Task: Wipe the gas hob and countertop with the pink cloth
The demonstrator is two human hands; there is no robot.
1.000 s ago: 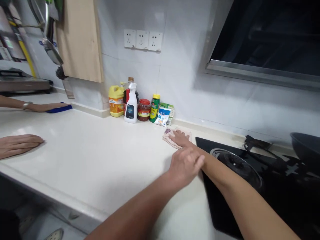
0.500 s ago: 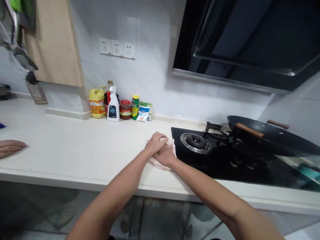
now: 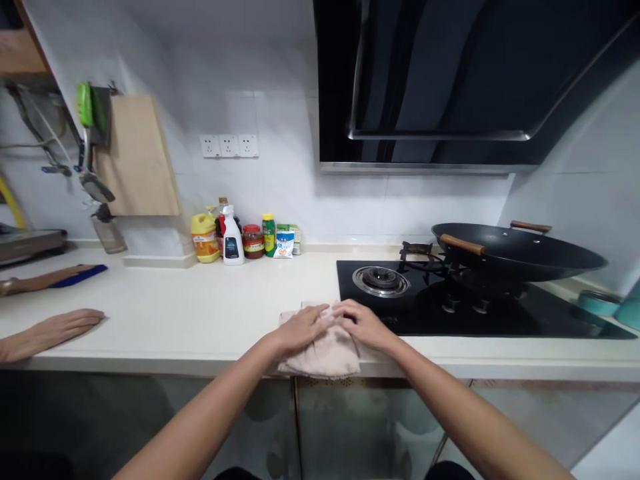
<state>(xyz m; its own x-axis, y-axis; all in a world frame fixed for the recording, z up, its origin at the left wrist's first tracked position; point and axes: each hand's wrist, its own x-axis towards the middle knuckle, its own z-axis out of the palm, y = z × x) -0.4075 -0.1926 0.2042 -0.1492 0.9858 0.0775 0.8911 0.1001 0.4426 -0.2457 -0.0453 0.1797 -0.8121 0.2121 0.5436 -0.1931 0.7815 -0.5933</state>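
Observation:
A pale pink cloth (image 3: 323,355) lies at the front of the white counter, left of the stove, its near edge hanging over the rim. My left hand (image 3: 303,328) rests on the cloth's left part with the fingers stretched out over it. On the upper right part of the cloth, by the stove's front left corner, my right hand (image 3: 364,325) has curled fingers that seem to pinch the fabric. Both hands' fingertips come close together but sit side by side.
The black stove (image 3: 425,313) holds a large wok (image 3: 520,250) at right, beneath a range hood (image 3: 430,80). A spray bottle (image 3: 233,240), jars and packets line the wall. Another person's hands (image 3: 65,327) rest on the counter (image 3: 165,300) at left, one on a blue cloth (image 3: 83,275).
My hands, stacked on the cloth before, are now apart side by side. The cloth has come nearer to the front edge and spread over it. More of the other person's hands shows at left.

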